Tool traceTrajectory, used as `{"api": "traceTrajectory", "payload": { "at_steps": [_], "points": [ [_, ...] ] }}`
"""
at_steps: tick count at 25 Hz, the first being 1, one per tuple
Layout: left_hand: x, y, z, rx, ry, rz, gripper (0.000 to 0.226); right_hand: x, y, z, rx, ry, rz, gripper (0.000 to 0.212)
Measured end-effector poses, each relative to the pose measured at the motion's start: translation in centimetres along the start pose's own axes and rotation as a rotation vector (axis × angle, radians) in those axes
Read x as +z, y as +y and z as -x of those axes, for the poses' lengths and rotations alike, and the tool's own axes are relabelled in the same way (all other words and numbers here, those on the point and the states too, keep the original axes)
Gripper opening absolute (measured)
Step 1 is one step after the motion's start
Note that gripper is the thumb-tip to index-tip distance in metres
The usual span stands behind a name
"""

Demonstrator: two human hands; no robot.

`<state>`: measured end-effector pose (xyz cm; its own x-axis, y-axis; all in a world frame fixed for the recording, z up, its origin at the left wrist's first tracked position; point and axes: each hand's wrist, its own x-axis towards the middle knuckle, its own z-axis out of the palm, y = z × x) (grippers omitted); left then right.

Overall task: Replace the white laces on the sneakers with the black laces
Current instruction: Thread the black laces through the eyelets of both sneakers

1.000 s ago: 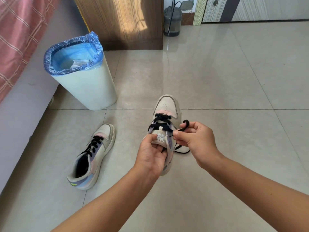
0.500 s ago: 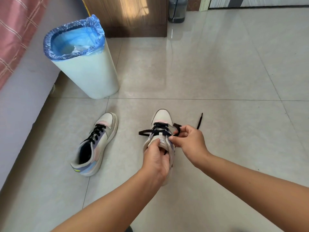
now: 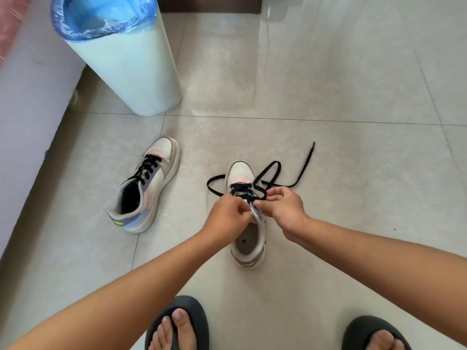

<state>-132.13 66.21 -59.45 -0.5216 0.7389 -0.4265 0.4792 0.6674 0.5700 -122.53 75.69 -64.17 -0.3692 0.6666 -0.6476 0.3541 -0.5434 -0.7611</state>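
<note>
Both sets of fingers are curled tight over the top of the near sneaker (image 3: 249, 238), right at its tongue. The left hand (image 3: 228, 218) pinches the black lace (image 3: 246, 192) on its side of the eyelets; the right hand (image 3: 283, 210) pinches the lace on the other side, fingertips almost meeting across the tongue. Just beyond the fingers the lace criss-crosses the upper eyelets. From there one loose end loops out past the left fingers and lies on the floor (image 3: 341, 97); the other arcs over the toe and trails away past the right fingers, its tip resting well out on the tile. The sneaker sits upright on the floor, toe pointing away from the person, heel and open collar nearer than the fingers.

Off to the left of the left hand, well apart, the second sneaker (image 3: 149, 185) rests on the floor, toe away, already threaded with its own black lace (image 3: 147, 168). Farther out beyond it stands a white bin (image 3: 131, 72) lined with a blue bag (image 3: 101, 18). At the far left runs a pale bed edge (image 3: 27, 102). Nearer than the hands, two feet in dark slippers (image 3: 184, 322) show at the bottom.
</note>
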Motion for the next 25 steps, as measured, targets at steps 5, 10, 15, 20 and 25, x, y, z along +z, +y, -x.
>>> {"api": "traceTrajectory", "payload": {
  "at_steps": [5,10,15,20,25],
  "points": [
    [4.0,-0.3,-1.4,-0.018,0.036,-0.060,0.018,0.2,-0.1,0.1,0.028,-0.039,-0.052,0.034],
    [3.7,-1.4,-1.1,0.039,0.108,0.065,0.017,0.3,0.0,-0.1,0.097,-0.065,-0.138,0.036],
    [3.4,-1.4,-1.3,0.116,0.143,0.027,0.012,-1.3,0.8,1.0,0.005,-0.123,0.195,0.055],
    [3.2,-1.9,-1.5,0.208,0.015,0.050,0.008,-1.5,3.4,2.7,-0.206,-0.256,0.527,0.072],
    [1.2,-0.9,-1.2,0.281,-0.001,0.119,0.011,0.4,2.7,1.8,-0.270,0.084,0.420,0.033]
  ]
}}
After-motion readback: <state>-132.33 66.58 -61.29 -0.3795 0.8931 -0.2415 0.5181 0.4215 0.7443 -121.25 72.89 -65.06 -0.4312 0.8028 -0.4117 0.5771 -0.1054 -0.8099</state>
